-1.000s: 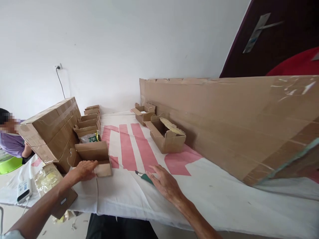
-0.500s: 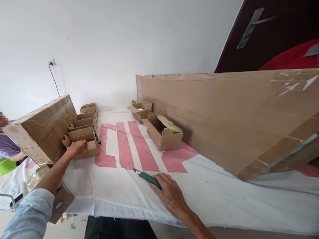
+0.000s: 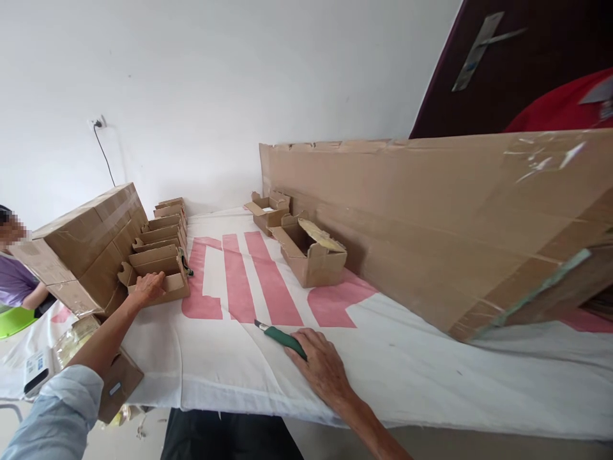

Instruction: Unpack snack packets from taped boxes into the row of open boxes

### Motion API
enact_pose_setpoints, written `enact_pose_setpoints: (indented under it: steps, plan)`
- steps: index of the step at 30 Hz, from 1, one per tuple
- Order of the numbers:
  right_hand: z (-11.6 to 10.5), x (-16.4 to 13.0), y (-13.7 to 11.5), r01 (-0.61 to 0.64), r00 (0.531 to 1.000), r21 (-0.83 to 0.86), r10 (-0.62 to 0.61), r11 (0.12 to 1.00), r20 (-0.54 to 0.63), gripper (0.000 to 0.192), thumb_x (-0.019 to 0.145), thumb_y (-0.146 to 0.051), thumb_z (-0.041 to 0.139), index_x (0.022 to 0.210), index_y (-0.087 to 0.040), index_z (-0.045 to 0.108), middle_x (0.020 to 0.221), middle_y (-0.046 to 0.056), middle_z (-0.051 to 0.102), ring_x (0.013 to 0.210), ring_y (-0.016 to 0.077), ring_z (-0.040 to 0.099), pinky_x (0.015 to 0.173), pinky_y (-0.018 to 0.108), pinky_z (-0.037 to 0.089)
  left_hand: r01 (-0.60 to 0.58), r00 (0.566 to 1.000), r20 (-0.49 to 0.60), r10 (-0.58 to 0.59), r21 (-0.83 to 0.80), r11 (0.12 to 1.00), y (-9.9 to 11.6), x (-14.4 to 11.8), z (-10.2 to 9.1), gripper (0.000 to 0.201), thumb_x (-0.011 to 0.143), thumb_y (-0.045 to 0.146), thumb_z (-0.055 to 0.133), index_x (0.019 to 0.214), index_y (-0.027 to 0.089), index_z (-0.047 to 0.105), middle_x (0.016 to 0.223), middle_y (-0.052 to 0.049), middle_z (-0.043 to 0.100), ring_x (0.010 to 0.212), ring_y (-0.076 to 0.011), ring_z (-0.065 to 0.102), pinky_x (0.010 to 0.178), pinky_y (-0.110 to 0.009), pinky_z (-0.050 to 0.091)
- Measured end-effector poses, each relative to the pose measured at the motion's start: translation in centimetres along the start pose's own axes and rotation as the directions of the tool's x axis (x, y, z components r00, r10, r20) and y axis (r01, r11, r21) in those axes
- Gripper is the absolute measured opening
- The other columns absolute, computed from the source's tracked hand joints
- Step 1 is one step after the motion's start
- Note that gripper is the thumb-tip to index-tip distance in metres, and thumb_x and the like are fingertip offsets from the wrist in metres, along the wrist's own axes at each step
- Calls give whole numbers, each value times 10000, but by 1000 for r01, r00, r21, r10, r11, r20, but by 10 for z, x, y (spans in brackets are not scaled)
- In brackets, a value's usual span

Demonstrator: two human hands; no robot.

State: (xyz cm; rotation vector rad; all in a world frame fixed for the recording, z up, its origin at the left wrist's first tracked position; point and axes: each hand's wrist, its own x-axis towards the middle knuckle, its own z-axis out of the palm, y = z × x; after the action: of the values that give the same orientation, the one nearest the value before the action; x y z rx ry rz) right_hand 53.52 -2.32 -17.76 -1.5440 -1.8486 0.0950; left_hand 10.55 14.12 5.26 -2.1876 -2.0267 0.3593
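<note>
At the person's eleven o'clock, the left hand (image 3: pixel 149 287) is resting in the open box (image 3: pixel 176 293), grip unclear; at one, the right hand (image 3: pixel 323 364) is clasping the green cutter (image 3: pixel 283 340), ideally keeping its blade off fingers.

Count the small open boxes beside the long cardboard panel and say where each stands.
2: the nearer box, beyond the green-handled knife, and the farther box, behind it toward the wall. Others behind them could be hidden.

Matt cardboard boxes (image 3: pixel 176 292), creased cloth (image 3: pixel 220 364), smooth plastic-looking cutter handle (image 3: pixel 286 340), metallic blade (image 3: pixel 260 325).
</note>
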Motion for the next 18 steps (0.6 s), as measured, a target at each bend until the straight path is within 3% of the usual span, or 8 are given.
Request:
enact_pose_setpoints:
  steps: [5, 11, 18]
  plan:
    - [2, 0, 0, 3, 1000, -1, -3, 1000, -8, 237, 1028, -381, 532, 1091, -227, 700, 1113, 114, 722, 1005, 298, 646, 856, 412, 474, -17, 1000, 1, 17, -31, 999, -11, -6, 1, 455, 864, 255, 736, 1304, 310, 637, 1359, -127, 720, 1319, -369, 642, 1066, -507, 461]
    - [4, -1, 1, 24, 1000, -16, -24, 1000, -18, 237, 1043, -385, 520, 1064, -230, 697, 1105, 110, 717, 1018, 303, 644, 839, 408, 473, 42, 997, -71, -41, 5, 999, -12, -7, 4, 376, 914, 170, 636, 1280, 259, 632, 1359, -184, 701, 1343, -387, 612, 1102, -563, 412]
    - [6, -1, 5, 28, 1000, -10, -28, 1000, -14, 247, 1041, -402, 535, 1097, -222, 695, 1093, 111, 718, 994, 296, 645, 856, 410, 483, -5, 1000, 2, 5, -33, 999, -20, -5, 5, 441, 857, 315, 764, 1289, 297, 678, 1324, -147, 746, 1297, -393, 658, 1050, -522, 485]
